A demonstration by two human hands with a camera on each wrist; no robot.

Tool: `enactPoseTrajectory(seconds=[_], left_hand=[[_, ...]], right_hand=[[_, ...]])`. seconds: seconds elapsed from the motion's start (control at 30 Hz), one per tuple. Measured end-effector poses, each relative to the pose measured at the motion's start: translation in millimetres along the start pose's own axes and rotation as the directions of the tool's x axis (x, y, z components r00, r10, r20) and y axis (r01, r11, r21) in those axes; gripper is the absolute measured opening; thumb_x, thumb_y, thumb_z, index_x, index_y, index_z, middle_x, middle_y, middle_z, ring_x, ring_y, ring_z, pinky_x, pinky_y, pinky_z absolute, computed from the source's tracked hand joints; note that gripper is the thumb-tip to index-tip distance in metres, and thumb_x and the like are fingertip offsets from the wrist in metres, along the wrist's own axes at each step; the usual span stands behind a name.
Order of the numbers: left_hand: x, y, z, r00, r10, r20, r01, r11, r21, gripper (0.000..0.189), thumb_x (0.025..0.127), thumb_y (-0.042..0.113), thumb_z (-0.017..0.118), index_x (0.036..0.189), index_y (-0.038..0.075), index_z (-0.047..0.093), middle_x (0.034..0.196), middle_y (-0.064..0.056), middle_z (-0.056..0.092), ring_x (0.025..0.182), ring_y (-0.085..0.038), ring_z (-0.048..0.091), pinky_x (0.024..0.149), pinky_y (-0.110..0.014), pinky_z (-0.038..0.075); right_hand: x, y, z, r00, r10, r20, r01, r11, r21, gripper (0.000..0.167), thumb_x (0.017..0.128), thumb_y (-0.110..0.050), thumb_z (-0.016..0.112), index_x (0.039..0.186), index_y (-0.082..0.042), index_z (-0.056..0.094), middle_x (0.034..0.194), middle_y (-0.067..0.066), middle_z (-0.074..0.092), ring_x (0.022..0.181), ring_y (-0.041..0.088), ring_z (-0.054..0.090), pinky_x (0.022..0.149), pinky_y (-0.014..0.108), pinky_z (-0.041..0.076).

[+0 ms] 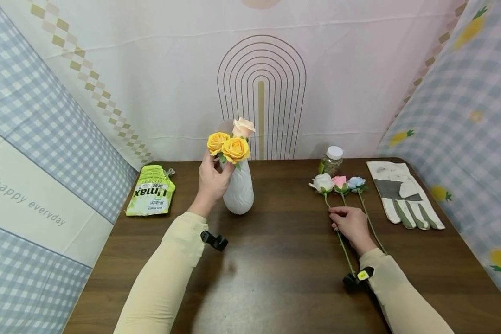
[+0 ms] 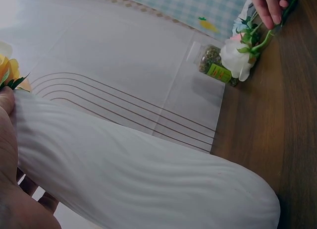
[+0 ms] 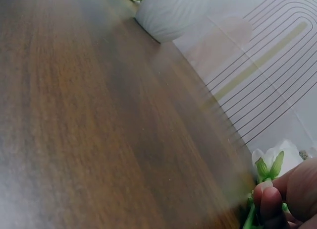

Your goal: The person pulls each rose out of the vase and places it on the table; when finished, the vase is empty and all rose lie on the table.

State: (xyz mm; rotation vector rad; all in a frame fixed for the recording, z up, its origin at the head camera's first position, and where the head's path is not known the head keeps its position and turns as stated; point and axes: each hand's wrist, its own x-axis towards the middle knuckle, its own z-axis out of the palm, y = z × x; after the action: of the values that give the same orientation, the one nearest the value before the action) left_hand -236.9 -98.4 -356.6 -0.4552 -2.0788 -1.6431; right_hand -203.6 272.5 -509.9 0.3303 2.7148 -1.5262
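A white ribbed vase [image 1: 239,192] stands on the table and holds two yellow roses [image 1: 235,150] and a pale peach rose [image 1: 244,127]. My left hand [image 1: 213,178] grips the vase near its neck, just below the blooms; the left wrist view shows fingers reaching behind it. To the right, a white rose [image 1: 323,183], a pink rose [image 1: 339,181] and a blue rose [image 1: 356,183] lie side by side, stems toward me. My right hand [image 1: 351,226] pinches the white rose's green stem, partly covering the stems beside it.
A lidded jar [image 1: 331,161] of dried green bits stands behind the loose roses. A white and grey work glove [image 1: 405,195] lies at the right edge. On the left is a green and white packet [image 1: 151,191]. Fabric hangs along the back and both sides.
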Motion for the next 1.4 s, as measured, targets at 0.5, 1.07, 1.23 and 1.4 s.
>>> enactPoseTrajectory(seconds=[0.5, 1.07, 1.23, 1.4], left_hand=[[-1.4, 2.6, 0.3, 1.000, -0.007, 0.000, 0.007, 1.000, -0.006, 0.048, 0.089, 0.002, 0.063, 0.134, -0.005, 0.045, 0.130, -0.023, 0.049, 0.120, -0.031, 0.048, 0.098, -0.048, 0.042], [-8.6, -2.2, -9.8, 0.996, -0.069, 0.048, 0.067, 0.997, 0.047, 0.060, 0.083, 0.011, 0.070, 0.135, -0.003, 0.043, 0.128, -0.020, 0.051, 0.119, -0.032, 0.049, 0.102, -0.047, 0.040], [-14.8, -7.9, -9.5, 0.996, -0.073, 0.059, 0.069, 0.995, 0.069, 0.064, 0.084, 0.015, 0.074, 0.136, -0.001, 0.042, 0.130, -0.019, 0.049, 0.121, -0.030, 0.048, 0.103, -0.046, 0.040], [-20.9, -12.9, -9.8, 0.995, -0.087, 0.046, 0.083, 0.994, 0.072, 0.064, 0.084, 0.016, 0.075, 0.136, 0.001, 0.042, 0.131, -0.016, 0.048, 0.123, -0.029, 0.047, 0.105, -0.047, 0.037]], right_hand=[[-4.0, -7, -3, 1.000, -0.004, -0.020, 0.004, 0.999, -0.036, 0.022, 0.092, -0.010, 0.062, 0.110, 0.000, 0.070, 0.086, 0.013, 0.068, 0.056, 0.011, 0.062, 0.049, 0.027, 0.053], [-35.6, -159, 25, 0.855, -0.518, -0.006, 0.518, 0.854, 0.041, 0.021, 0.087, -0.020, 0.073, 0.104, -0.007, 0.073, 0.087, 0.004, 0.070, 0.072, 0.014, 0.058, 0.060, 0.021, 0.047], [-35.3, -207, 55, 0.810, -0.586, 0.032, 0.569, 0.798, 0.199, 0.024, 0.084, -0.017, 0.075, 0.105, -0.006, 0.072, 0.087, 0.008, 0.070, 0.075, 0.018, 0.062, 0.064, 0.022, 0.050], [-38.2, -239, 73, 0.817, -0.575, 0.032, 0.538, 0.782, 0.314, 0.031, 0.085, -0.009, 0.074, 0.112, 0.002, 0.067, 0.091, 0.015, 0.067, 0.079, 0.021, 0.061, 0.064, 0.020, 0.049]])
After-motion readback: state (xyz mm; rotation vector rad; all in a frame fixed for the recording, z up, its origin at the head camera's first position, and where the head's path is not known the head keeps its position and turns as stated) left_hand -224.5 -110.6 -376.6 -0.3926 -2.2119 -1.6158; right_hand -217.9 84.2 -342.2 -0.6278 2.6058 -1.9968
